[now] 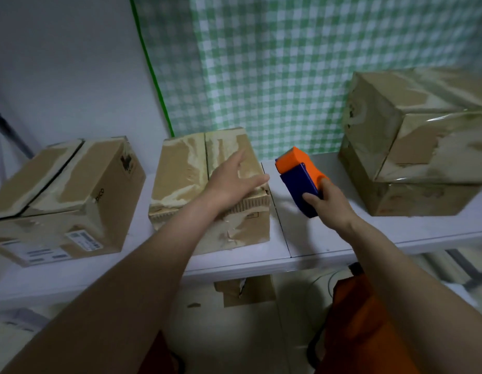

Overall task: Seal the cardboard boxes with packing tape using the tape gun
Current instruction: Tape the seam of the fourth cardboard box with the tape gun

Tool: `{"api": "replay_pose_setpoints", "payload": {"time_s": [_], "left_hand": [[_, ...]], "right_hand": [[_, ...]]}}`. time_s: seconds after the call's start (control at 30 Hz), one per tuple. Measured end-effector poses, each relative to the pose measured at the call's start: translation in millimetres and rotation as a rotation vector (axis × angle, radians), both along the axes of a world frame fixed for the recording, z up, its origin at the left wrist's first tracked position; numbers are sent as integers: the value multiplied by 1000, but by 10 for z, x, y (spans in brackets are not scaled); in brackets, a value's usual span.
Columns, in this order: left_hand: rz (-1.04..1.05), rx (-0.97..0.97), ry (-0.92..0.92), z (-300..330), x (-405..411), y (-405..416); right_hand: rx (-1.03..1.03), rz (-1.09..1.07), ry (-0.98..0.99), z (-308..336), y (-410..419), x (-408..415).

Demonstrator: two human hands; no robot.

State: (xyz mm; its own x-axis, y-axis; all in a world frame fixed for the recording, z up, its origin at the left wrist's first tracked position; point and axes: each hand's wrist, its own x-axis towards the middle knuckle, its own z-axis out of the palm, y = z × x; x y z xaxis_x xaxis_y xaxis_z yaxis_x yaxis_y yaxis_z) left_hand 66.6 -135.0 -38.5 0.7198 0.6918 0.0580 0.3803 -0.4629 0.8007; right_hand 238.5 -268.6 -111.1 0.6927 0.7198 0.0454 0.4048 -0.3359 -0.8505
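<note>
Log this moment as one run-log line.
left hand: open, over middle box | right hand: grips tape gun, off box | middle box seam: untaped

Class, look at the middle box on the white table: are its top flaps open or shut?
Shut. Both flaps of the middle box lie flat, meeting at a dark centre seam, left hand over them.

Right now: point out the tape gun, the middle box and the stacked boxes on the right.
tape gun [299, 182], head view, on its blue side plate.
middle box [185, 168], head view, on its top flap left of the seam.
stacked boxes [412, 147], head view, on the upper box's taped front face.
</note>
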Motion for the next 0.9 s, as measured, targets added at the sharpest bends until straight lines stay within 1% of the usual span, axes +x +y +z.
{"api": "replay_pose_setpoints", "payload": {"time_s": [0.07, 0.13, 0.2, 0.3, 0.4, 0.53, 0.67, 0.8, 0.87, 0.9], "left_hand": [[-46, 34, 51, 199, 12, 26], [-125, 8, 86, 358, 9, 55], [-221, -85, 60, 457, -46, 101], [-311, -100, 26, 492, -194, 153], [-272, -135, -31, 451, -349, 96], [-250, -187, -39, 390, -554, -4], [-174, -305, -113, 361, -752, -44], [-168, -423, -111, 289, -948, -21], [-227, -552, -148, 263, -1058, 18], [-255, -651, -192, 249, -1116, 41]], "right_hand": [[88, 177, 123, 221, -105, -41], [124, 358, 209, 440, -213, -105], [114, 510, 248, 616, -295, -164], [14, 650, 240, 766, -359, -202], [-111, 710, 241, 850, -371, -245], [-312, 780, 286, 877, -293, -421], [-316, 793, 247, 878, -180, -651], [-311, 864, 215, 870, -78, -773], [-308, 897, 229, 873, -36, -815], [-309, 913, 236, 871, -17, -831]]}}
